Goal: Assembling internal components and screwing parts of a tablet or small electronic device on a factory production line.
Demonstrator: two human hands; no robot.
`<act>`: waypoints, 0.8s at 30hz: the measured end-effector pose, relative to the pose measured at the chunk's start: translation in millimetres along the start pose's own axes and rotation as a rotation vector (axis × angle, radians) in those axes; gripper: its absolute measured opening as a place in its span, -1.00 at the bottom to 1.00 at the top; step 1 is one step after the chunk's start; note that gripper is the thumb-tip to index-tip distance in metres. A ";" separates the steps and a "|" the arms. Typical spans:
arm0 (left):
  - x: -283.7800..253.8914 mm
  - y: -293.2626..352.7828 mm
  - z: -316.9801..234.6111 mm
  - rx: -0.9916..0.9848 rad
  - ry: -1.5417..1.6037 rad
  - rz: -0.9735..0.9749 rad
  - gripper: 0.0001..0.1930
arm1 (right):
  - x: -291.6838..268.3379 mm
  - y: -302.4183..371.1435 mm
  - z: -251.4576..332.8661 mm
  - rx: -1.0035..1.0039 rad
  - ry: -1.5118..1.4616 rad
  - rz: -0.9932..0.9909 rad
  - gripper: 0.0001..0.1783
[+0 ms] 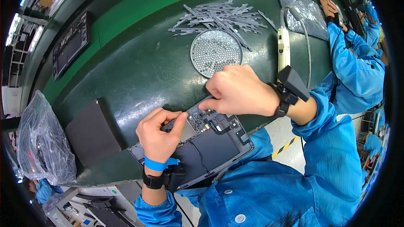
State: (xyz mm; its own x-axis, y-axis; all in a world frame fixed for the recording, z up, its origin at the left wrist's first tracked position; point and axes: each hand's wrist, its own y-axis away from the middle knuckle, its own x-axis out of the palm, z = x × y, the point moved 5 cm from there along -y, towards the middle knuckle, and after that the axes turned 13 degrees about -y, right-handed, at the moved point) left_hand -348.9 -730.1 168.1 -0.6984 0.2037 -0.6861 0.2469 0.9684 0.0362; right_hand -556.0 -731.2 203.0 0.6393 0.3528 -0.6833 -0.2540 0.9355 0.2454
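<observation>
An opened laptop base [214,151] lies tilted at the near edge of the bench, its circuit board and dark battery exposed. My left hand [160,134] is over its left part, thumb and forefinger pinched together beside the board; anything between them is too small to make out. At the far edge of the base, my right hand [240,90] has its fingers curled in and the thumb against them; whatever they hold is hidden. Just beyond that hand sits a round perforated tray [214,46] with small screws in its holes.
Grey strips [219,17] lie heaped behind the tray. An electric screwdriver [283,46] with a cable stands to the right. At left are a dark flat block [94,132] and a clear plastic bag [44,138]; another laptop base [72,44] lies farther back. A co-worker's hands [329,8] rest near a silvery sheet [301,10].
</observation>
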 end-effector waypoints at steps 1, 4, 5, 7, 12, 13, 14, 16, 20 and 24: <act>0.0 -1.3 -3.3 0.006 0.004 0.003 -0.83 | 1.2 -1.4 -1.9 0.005 -0.047 0.006 -0.48; 1.1 -3.4 -7.0 -0.029 -0.115 0.039 -0.79 | 2.0 0.0 -7.5 0.043 -0.144 -0.010 -0.48; 3.3 -4.5 -4.4 -0.065 -0.082 0.057 -0.78 | 1.6 0.7 -8.6 0.049 -0.197 -0.018 -0.48; 5.2 -3.8 0.0 -0.103 -0.056 0.080 -0.77 | 3.7 0.2 -7.3 0.029 -0.155 -0.033 -0.48; 5.4 -3.7 3.2 -0.099 -0.007 0.091 -0.77 | 1.4 -3.5 -5.4 0.019 -0.118 -0.010 -0.46; 6.1 -3.0 3.6 -0.097 -0.004 0.093 -0.77 | 2.4 -2.9 -10.0 -0.001 -0.105 -0.019 -0.46; 7.0 -1.9 4.8 -0.102 0.006 0.090 -0.77 | 2.0 -0.6 -12.7 -0.020 -0.090 -0.029 -0.46; 6.2 -3.9 5.4 -0.111 0.028 0.073 -0.77 | 1.4 12.0 -8.9 -0.078 -0.109 -0.079 -0.46; 0.7 -0.5 3.8 -0.124 -0.030 0.043 -0.78 | -30.9 68.2 -27.0 -0.081 -0.352 -0.491 -0.66; -0.9 -5.6 -14.4 -0.048 -0.109 0.048 -0.79 | -56.7 127.7 -80.7 0.250 0.273 -0.906 -0.55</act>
State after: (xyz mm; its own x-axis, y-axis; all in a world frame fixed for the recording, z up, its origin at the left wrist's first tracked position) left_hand -359.3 -733.7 179.0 -0.6090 0.2356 -0.7574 0.2441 0.9642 0.1037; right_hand -683.3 -633.0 217.6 0.3184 -0.4878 -0.8129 0.4319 0.8379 -0.3337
